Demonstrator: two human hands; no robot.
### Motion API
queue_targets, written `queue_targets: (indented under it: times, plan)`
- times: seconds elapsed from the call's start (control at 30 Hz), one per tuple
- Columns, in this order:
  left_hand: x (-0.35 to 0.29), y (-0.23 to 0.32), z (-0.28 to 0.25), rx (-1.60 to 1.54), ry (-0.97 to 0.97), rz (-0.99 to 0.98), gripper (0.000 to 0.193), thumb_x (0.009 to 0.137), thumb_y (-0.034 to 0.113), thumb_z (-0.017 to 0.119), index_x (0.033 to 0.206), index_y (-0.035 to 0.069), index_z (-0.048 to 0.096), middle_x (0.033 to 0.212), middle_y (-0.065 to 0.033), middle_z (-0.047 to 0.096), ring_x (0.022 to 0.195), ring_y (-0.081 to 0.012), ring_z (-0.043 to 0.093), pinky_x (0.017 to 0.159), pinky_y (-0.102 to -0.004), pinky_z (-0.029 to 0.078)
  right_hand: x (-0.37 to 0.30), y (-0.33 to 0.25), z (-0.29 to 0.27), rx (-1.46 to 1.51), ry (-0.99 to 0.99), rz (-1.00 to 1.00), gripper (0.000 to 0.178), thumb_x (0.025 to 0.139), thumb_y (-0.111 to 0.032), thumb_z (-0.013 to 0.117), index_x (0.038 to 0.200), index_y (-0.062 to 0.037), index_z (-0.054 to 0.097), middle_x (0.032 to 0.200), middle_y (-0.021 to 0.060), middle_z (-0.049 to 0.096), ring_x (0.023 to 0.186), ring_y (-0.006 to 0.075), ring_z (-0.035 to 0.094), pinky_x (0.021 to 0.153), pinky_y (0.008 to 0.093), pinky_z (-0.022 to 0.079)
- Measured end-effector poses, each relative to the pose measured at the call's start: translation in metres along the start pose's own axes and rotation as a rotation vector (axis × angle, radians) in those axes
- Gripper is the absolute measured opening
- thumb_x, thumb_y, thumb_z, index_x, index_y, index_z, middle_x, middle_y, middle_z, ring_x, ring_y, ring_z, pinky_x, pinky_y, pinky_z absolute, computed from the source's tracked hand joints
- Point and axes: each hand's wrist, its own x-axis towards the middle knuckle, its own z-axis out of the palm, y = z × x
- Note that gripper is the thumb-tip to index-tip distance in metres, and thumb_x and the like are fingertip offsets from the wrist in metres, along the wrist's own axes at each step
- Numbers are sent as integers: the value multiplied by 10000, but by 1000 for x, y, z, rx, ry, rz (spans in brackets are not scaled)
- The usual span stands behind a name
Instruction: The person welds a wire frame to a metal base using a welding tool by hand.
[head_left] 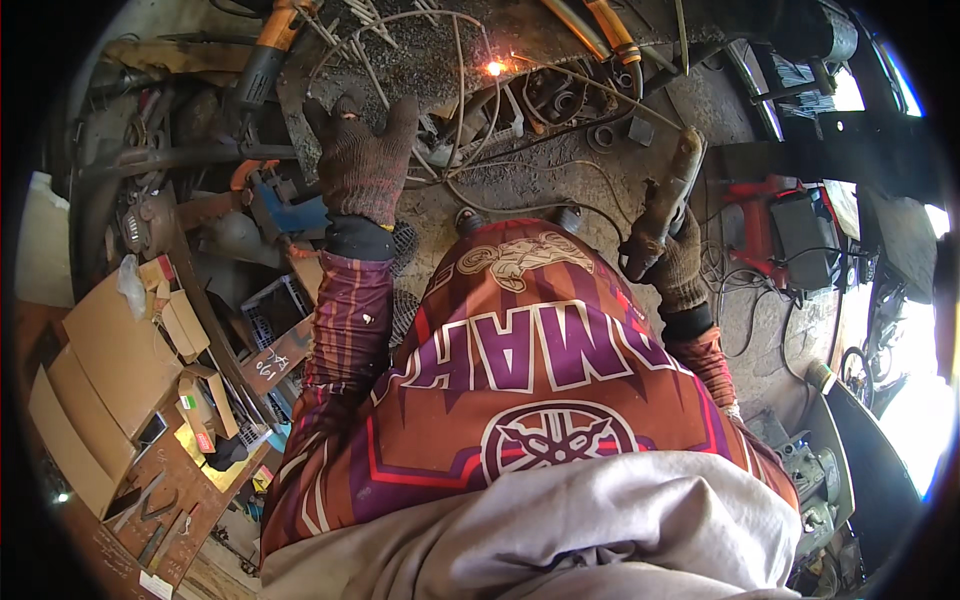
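My right hand (678, 265), in a knitted work glove, grips a worn welding electrode holder (682, 170). From the holder's tip a thin welding rod (600, 88) runs left toward a bright orange glowing spot (495, 68) on a bent metal rod (487, 118). My left hand (365, 155), gloved the same way, lies at the near edge of the metal workbench (430, 85). Its fingers are spread, beside a curved rod and a straight rod; whether they touch these is unclear.
An angle grinder (262, 65) rests at the bench's left, with orange-handled tools (600, 30) at the back. Cables (590, 175) hang and loop below the bench. A red machine (755, 225) stands right; cardboard boxes (115, 365) and hand tools lie on a table at left.
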Motion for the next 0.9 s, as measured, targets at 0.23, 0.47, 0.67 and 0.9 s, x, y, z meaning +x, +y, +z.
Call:
queue_targets:
  times: [0.23,0.47,0.67,0.9]
  plan:
    - [1,-8,4,7,5,26,797,775,713,610,1305,125,520,1488,-304,285,1119,-446,592,836,-499,545,0,3,1,-15,14,-8,514,777,-68,733,1253,-12,549,936,11,642,787,115,623,708,281,530]
    - [2,0,-6,12,-63,-23,839,770,719,613,1332,107,496,1430,-300,338,1102,-443,598,849,-485,537,0,3,2,-25,7,-47,546,781,-61,729,1287,-16,526,946,14,635,793,118,627,683,281,541]
    - [5,5,-13,-107,-72,-71,806,799,672,619,1299,50,507,1348,-216,457,1166,-398,548,935,-465,467,-1,-3,4,61,32,-27,373,812,-111,734,1129,-37,550,888,41,649,742,145,648,648,302,550]
    - [13,-17,-36,-197,91,115,549,885,530,609,1198,81,574,1172,-152,609,1091,-329,589,936,-417,456,-3,-10,9,109,28,-28,331,818,-97,731,1082,-40,540,842,73,646,701,185,663,601,344,581]
